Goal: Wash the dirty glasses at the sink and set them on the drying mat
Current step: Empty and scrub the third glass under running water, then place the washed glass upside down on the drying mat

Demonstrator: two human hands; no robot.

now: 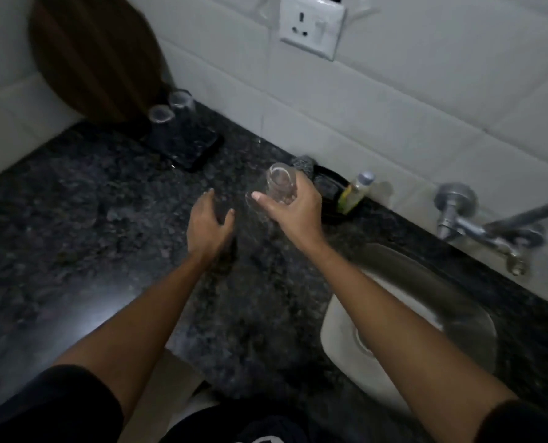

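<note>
My right hand grips a clear glass above the dark granite counter, base end turned upward, just left of the sink. Beside it, my left hand hovers over the counter with fingers relaxed and holds nothing. Farther back left lies a dark drying mat with two clear glasses standing on it near the wall.
A round wooden board leans on the tiled wall behind the mat. A black tray with a scrubber and a small soap bottle sits behind my right hand. The wall tap reaches over the sink at right.
</note>
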